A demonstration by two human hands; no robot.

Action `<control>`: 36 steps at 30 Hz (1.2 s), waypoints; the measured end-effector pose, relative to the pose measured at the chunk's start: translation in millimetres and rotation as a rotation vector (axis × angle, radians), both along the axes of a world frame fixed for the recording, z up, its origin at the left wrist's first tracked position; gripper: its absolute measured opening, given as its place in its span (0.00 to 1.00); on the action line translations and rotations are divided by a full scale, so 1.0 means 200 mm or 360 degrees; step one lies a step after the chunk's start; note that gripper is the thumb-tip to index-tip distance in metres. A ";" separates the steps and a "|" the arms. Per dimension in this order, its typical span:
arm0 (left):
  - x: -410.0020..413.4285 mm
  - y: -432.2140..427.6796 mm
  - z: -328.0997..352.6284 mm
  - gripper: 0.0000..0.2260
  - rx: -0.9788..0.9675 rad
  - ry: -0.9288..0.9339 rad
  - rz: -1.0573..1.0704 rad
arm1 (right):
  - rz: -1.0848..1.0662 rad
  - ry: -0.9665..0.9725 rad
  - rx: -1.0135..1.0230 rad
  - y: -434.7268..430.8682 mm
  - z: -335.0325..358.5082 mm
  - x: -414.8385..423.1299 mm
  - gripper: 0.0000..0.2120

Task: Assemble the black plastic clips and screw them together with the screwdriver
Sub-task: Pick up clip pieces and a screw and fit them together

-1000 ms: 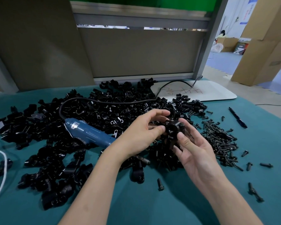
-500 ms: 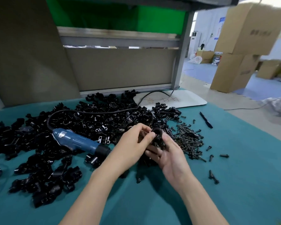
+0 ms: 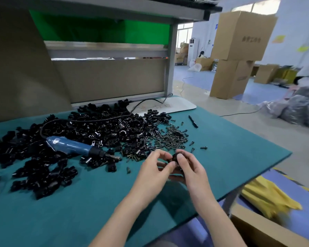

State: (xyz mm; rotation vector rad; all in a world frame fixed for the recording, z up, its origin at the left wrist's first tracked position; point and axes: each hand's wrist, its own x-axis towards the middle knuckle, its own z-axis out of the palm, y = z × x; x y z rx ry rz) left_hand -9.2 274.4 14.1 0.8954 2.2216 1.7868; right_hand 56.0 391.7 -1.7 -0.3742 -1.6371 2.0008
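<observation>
Two pinches on clip (image 3: 175, 157): your left hand (image 3: 155, 172), right hand (image 3: 191, 170). Risk: grip slackens, halves slip, drop onto counter (image 3: 239, 157).

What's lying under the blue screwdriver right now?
The blue screwdriver rests on the heap of black clips, with clips showing along both sides. Its body covers whatever is directly beneath, and the teal mat there is hidden.

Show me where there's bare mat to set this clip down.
Bare mat lies right of the screw pile, out to its right edge, and along the near edge, left of the left hand. Crowded: centre and far left, the clip pile around the screwdriver.
</observation>
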 end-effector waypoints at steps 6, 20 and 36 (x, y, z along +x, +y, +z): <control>0.25 0.39 0.11 0.11 -0.0259 0.0048 -0.0511 | -0.0552 -0.0247 0.0585 0.37 0.08 0.45 0.05; -0.02 -0.02 -0.05 0.16 -0.0558 0.0661 0.0230 | -0.0334 -0.0566 0.1531 0.17 0.00 0.24 0.21; -0.56 -0.96 -0.18 0.27 -0.1682 0.0431 0.1126 | 0.0098 -0.0898 0.2155 -0.30 -0.11 -0.83 0.28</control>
